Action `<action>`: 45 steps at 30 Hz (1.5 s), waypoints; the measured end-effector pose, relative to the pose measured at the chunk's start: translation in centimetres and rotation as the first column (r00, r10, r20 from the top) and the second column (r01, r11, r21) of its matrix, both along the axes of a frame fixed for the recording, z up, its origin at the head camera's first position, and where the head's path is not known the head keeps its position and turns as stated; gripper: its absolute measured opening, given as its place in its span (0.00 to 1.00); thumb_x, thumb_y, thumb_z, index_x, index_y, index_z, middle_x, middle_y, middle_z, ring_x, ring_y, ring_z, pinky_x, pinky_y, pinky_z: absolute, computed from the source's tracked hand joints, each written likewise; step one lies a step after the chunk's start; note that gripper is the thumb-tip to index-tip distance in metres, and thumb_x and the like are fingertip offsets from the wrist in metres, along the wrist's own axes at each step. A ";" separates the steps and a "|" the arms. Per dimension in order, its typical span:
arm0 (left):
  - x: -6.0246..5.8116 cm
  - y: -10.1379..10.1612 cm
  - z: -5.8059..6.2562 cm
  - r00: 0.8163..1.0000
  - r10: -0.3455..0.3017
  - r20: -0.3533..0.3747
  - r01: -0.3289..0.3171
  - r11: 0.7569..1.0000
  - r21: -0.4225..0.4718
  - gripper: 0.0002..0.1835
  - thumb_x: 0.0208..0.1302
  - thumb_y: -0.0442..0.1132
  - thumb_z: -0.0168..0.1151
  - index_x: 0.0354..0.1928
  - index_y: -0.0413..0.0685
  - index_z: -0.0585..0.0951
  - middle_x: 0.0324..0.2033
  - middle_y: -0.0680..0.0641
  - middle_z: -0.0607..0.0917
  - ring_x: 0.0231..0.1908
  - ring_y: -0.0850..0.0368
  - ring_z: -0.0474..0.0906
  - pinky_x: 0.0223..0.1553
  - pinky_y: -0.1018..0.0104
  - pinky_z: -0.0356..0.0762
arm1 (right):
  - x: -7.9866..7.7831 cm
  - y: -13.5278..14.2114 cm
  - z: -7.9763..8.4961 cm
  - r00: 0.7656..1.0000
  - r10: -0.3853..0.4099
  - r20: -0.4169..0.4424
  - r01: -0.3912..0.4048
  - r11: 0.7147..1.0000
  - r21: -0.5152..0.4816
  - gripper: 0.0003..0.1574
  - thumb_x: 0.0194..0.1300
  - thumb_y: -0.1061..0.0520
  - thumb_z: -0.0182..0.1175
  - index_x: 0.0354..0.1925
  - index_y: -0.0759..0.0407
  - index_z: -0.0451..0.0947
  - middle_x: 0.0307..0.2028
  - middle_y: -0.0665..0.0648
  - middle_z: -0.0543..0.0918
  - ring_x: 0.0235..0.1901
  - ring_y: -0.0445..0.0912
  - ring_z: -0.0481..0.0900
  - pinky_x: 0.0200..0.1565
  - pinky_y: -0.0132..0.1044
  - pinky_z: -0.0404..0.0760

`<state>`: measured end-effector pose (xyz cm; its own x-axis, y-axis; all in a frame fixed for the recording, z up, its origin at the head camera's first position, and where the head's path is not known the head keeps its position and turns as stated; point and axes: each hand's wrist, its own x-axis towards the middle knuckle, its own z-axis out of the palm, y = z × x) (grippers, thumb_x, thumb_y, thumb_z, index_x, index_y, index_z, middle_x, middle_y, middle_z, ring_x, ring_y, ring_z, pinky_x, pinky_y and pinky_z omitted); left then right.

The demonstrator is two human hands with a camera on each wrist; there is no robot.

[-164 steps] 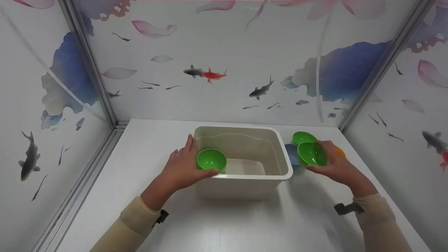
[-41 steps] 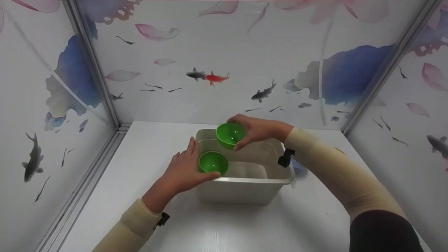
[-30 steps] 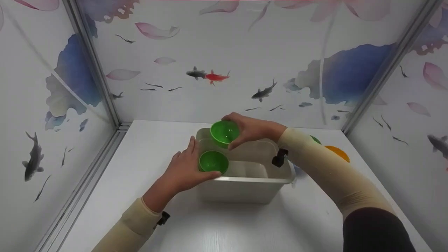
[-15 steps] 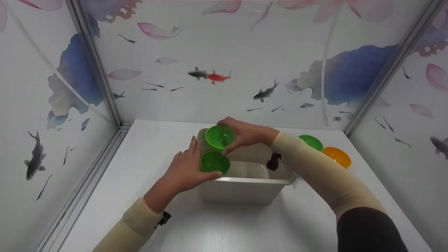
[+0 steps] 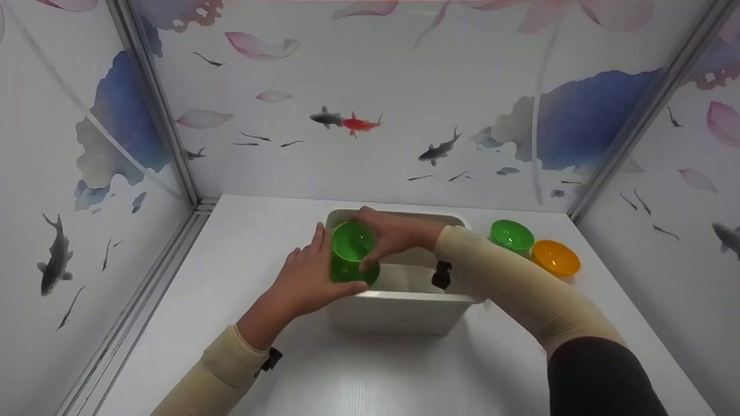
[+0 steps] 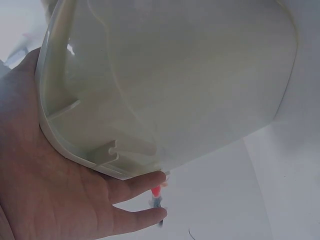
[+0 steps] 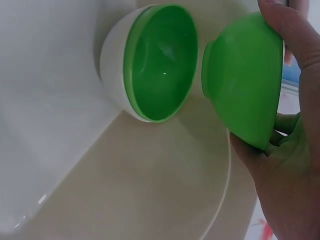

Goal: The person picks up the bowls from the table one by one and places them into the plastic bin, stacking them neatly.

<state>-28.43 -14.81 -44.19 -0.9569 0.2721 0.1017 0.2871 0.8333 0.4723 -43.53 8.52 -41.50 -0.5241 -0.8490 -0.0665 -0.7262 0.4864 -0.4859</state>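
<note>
The right hand [image 5: 393,234] has brought its green bowl [image 5: 350,242] down and to the left since half a second ago, when the bowl sat higher, over the far left corner of the tub [image 5: 404,303]. Its fingers are curled round the bowl's rim and outer wall. The bowl is now directly over the second green bowl [image 5: 354,271], which stands at the near left corner of the tub; from the head view the two overlap. The right wrist view shows a narrow gap between the held bowl's foot [image 7: 206,65] and the mouth of the lower bowl [image 7: 160,62], so they are just apart, not nested. Five and a half seconds ago this same hand was holding a green bowl out to the right of the tub.

The left hand [image 5: 306,277] has not moved across the frames: its palm lies flat against the tub's left outer wall, fingers straight and thumb laid along the near rim beside the lower bowl. The left wrist view shows the palm [image 6: 45,190] pressed to the tub's outside corner.

Right of the tub, a third green bowl [image 5: 511,236] and an orange bowl [image 5: 555,258] stand touching on the white table [image 5: 370,370]. They are now in plain sight, where the right forearm hid them earlier.
</note>
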 end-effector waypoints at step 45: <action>-0.2 0.1 -0.3 1.000 0.014 0.018 -0.014 1.000 -0.008 0.78 0.55 0.90 0.60 0.90 0.41 0.45 0.89 0.39 0.43 0.83 0.36 0.59 0.80 0.31 0.56 | 1.1 -1.2 -3.1 0.972 0.149 -0.183 -0.084 0.943 0.321 0.66 0.70 0.29 0.74 0.86 0.61 0.58 0.81 0.61 0.65 0.77 0.56 0.69 0.77 0.51 0.70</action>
